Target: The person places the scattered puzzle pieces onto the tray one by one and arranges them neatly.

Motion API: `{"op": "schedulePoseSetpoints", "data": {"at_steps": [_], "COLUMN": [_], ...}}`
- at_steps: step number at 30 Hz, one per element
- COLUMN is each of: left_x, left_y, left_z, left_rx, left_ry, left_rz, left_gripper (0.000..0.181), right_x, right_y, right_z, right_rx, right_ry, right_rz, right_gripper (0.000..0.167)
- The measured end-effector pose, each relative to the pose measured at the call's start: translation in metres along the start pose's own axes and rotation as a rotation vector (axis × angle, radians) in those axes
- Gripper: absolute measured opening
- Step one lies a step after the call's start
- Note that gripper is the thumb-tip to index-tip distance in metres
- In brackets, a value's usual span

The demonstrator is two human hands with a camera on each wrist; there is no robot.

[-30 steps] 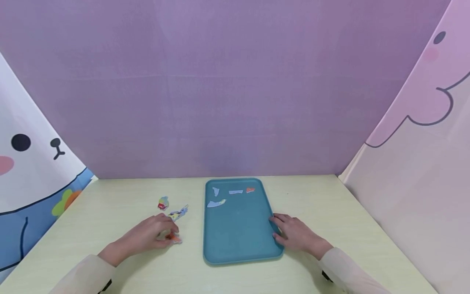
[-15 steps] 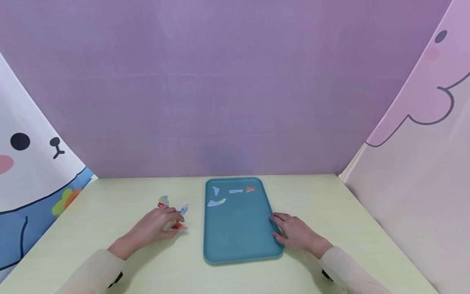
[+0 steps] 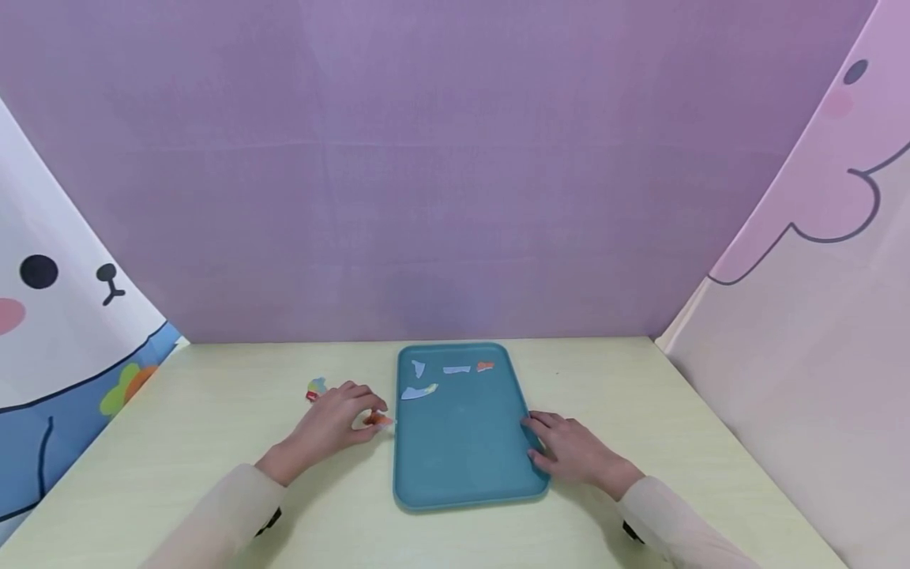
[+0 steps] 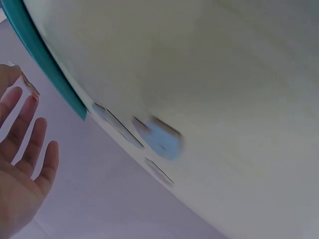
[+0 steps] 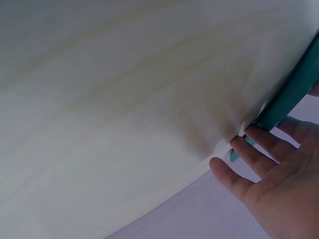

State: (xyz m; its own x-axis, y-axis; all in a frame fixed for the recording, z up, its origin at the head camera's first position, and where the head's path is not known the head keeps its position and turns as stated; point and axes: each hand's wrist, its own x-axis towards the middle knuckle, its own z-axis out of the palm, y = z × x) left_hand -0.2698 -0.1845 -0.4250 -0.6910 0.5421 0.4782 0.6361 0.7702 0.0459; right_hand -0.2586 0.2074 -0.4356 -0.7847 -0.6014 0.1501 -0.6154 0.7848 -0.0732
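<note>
Your left hand (image 3: 330, 423) is pinching a flat orange piece (image 3: 380, 420), your straight-fingered right hand (image 3: 571, 450) touching three o'clock on a teal rectangular tray (image 3: 465, 450), four flat blue-or-orange pieces (image 3: 456, 370) lying inside towards twelve.

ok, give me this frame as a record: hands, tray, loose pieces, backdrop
left hand: pinches orange piece by tray's left edge; contact unclear
right hand: fingers touch tray's right rim
tray: teal, flat on table
on tray: three mostly blue pieces, one orange-red piece, all toward far end
left of tray: multicoloured piece; more pieces in left wrist view
backdrop: purple
</note>
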Motion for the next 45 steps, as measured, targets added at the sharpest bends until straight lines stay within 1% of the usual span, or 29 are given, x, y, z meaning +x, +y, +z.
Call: {"op": "schedulePoseSetpoints", "data": {"at_steps": [6,9,14,18,21,23,29,36,39,45], "left_x": [0.016,0.023,0.036,0.047,0.056,0.062,0.080,0.095,0.101,0.110], "left_y": [0.010,0.014,0.023,0.032,0.037,0.040,0.046,0.051,0.052,0.055], "left_z": [0.009,0.013,0.020,0.025,0.029,0.031,0.035,0.038,0.040,0.044], "left_rx": [-0.019,-0.015,0.012,0.041,0.039,0.031,0.055,0.047,0.051,0.018], "left_ry": [0.009,0.013,0.017,-0.023,-0.062,-0.071,-0.075,-0.092,-0.094,-0.091], "left_rz": [-0.015,-0.024,-0.035,-0.060,-0.075,-0.079,-0.096,-0.115,-0.129,-0.163], "left_gripper": [0.018,0.017,0.020,0.021,0.022,0.022,0.020,0.021,0.020,0.020], "right_x": [0.001,0.000,0.000,0.000,0.000,-0.001,-0.001,-0.001,0.000,0.000], "right_y": [0.000,0.000,0.000,0.001,0.001,0.001,0.002,0.001,0.001,0.000], "right_z": [0.000,0.000,0.000,0.001,0.002,0.002,0.003,0.004,0.004,0.003], "right_rx": [0.006,0.006,-0.002,-0.003,0.004,0.005,-0.003,0.019,0.014,0.013], "right_ry": [-0.014,-0.012,0.005,0.011,0.011,0.017,0.048,0.008,0.004,0.002], "right_rz": [0.010,0.009,0.005,0.001,0.000,-0.003,-0.023,0.020,0.021,0.018], "right_gripper": [0.048,0.047,0.047,0.047,0.047,0.047,0.046,0.048,0.047,0.048]}}
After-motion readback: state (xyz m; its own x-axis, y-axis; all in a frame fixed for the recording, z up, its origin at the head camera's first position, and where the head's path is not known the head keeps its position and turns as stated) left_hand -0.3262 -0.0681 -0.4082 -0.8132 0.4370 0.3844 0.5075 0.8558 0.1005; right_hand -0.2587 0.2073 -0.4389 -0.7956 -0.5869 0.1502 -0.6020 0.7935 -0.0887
